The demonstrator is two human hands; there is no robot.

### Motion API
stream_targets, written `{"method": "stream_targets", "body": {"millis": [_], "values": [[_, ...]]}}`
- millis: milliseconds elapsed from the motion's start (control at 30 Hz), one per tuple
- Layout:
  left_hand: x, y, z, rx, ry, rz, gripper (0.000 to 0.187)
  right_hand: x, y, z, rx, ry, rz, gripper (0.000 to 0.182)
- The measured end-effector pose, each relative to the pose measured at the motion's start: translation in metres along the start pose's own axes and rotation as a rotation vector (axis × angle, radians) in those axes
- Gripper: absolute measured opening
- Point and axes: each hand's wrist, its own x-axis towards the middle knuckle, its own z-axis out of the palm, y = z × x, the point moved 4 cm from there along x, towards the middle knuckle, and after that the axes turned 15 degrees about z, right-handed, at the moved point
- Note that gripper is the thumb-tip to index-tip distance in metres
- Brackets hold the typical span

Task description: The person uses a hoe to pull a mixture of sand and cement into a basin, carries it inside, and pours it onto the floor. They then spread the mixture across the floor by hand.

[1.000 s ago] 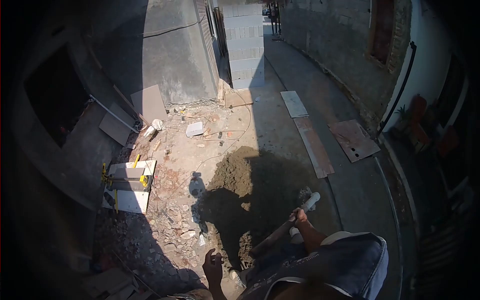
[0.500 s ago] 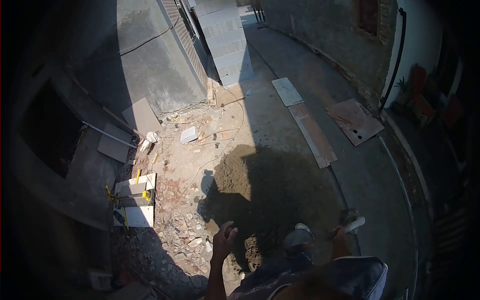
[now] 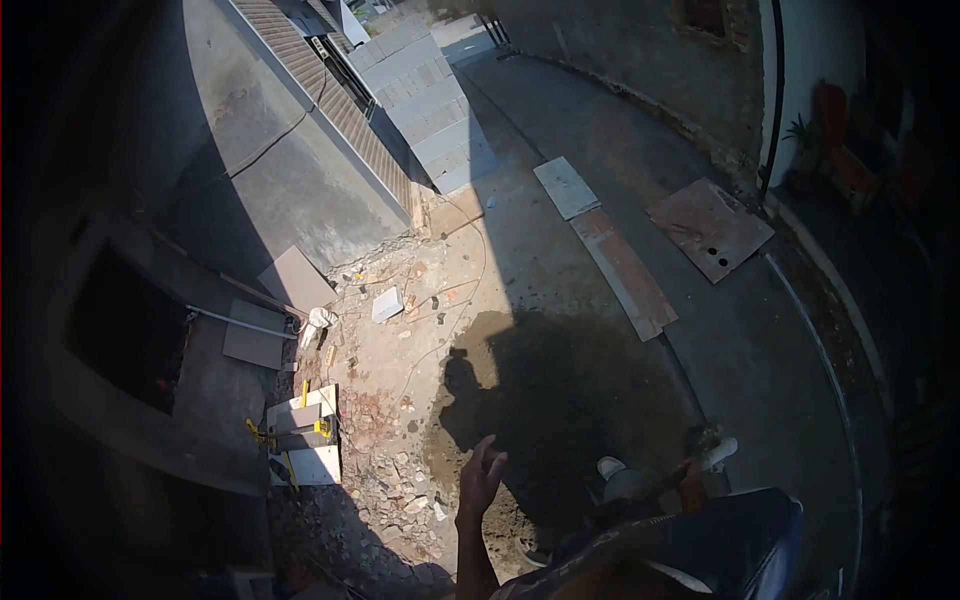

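Observation:
My left hand [image 3: 483, 474] is raised in front of the body over the ground. Its fingers are loosely bent and somewhat apart, with nothing visible in them. Low on the right, my right hand [image 3: 690, 484] is closed in shade around a dark object with a white rounded end [image 3: 718, 453]; what kind of thing it is I cannot make out. Ahead of me spreads a damp, dark patch of mortar or wet sand [image 3: 590, 375], partly covered by my shadow. One pale shoe [image 3: 611, 467] shows at its near edge.
Rubble [image 3: 405, 490] lies to the left, beside a yellow-handled tile cutter [image 3: 300, 432]. A long board [image 3: 627, 272] and a wide stained sheet [image 3: 712, 228] rest on the paving at right. Stacked grey blocks [image 3: 425, 100] stand at the back; a cable crosses the ground.
The view has turned and tilted, so the surroundings sit differently in it. My left hand stays raised and empty; my right hand keeps its hold on the white-ended object.

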Motion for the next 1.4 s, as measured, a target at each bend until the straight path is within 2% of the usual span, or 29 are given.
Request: {"method": "stream_targets", "body": {"millis": [133, 233, 300, 333, 400, 467, 567, 667, 767, 800, 867, 933, 1000, 1067, 1167, 1233, 1300, 1333, 1367, 1400], "values": [[-0.045, 0.019, -0.002, -0.027, 0.145, -0.094, 0.044, -0.017, -0.028, 0.006, -0.074, -0.014, 0.001, 0.014], [-0.126, 0.016, 0.014, -0.124, 0.263, -0.200, 0.045, -0.031, -0.033, -0.004, -0.155, -0.015, 0.007, 0.013], [-0.180, 0.018, 0.036, -0.275, 0.369, -0.320, 0.046, -0.046, -0.049, -0.003, -0.214, -0.020, -0.003, 0.013], [-0.214, 0.008, 0.049, -0.194, 0.375, -0.344, 0.048, -0.058, -0.058, -0.001, -0.240, -0.018, -0.004, 0.013], [-0.274, -0.009, 0.087, -0.505, 0.557, -0.522, 0.051, -0.075, -0.078, -0.004, -0.286, -0.007, -0.014, 0.013], [-0.316, -0.009, 0.113, -0.559, 0.542, -0.580, 0.050, -0.092, -0.089, -0.010, -0.312, 0.004, -0.021, 0.014], [-0.342, -0.022, 0.140, -0.609, 0.540, -0.639, 0.049, -0.106, -0.116, -0.018, -0.315, 0.006, -0.048, 0.015], [-0.356, -0.019, 0.161, -0.630, 0.604, -0.699, 0.046, -0.078, -0.148, -0.039, -0.221, -0.159, -0.034, 0.014], [-0.351, -0.012, 0.171, -0.583, 0.642, -0.754, 0.045, -0.083, -0.167, -0.043, -0.141, 0.004, -0.135, 0.013], [-0.349, -0.007, 0.180, -0.563, 0.644, -0.780, 0.046, -0.062, -0.179, -0.056, -0.116, 0.007, -0.129, 0.013], [-0.342, 0.006, 0.201, -0.547, 0.599, -0.809, 0.046, -0.015, -0.198, -0.078, -0.077, -0.037, -0.110, 0.013], [-0.295, 0.005, 0.215, -0.558, 0.552, -0.802, 0.047, 0.084, -0.218, -0.095, -0.111, -0.108, -0.159, 0.013], [-0.267, 0.012, 0.247, -0.608, 0.490, -0.845, 0.049, -0.025, -0.227, -0.094, 0.108, -0.064, 0.038, 0.015], [-0.217, 0.042, 0.269, -0.616, 0.325, -0.770, 0.053, -0.030, -0.236, -0.112, 0.195, -0.063, -0.010, 0.015], [-0.188, 0.074, 0.290, -0.592, 0.169, -0.727, 0.056, -0.013, -0.241, -0.133, 0.188, -0.075, -0.103, 0.014], [-0.184, 0.083, 0.295, -0.568, 0.142, -0.767, 0.057, -0.010, -0.240, -0.147, -0.118, -0.060, -0.302, 0.014], [-0.201, 0.084, 0.301, -0.563, 0.165, -0.854, 0.056, -0.026, -0.242, -0.157, -0.755, 0.129, -0.776, 0.014], [-0.215, 0.079, 0.303, -0.573, 0.157, -0.924, 0.053, -0.031, -0.241, -0.161, -0.945, 0.234, -0.984, 0.015], [-0.240, 0.056, 0.307, -0.410, -0.054, -0.782, 0.054, -0.032, -0.244, -0.163, -0.930, 0.228, -0.961, 0.015], [-0.255, 0.056, 0.307, -0.388, -0.097, -0.789, 0.055, -0.027, -0.245, -0.164, -0.891, 0.207, -0.885, 0.015]]}}
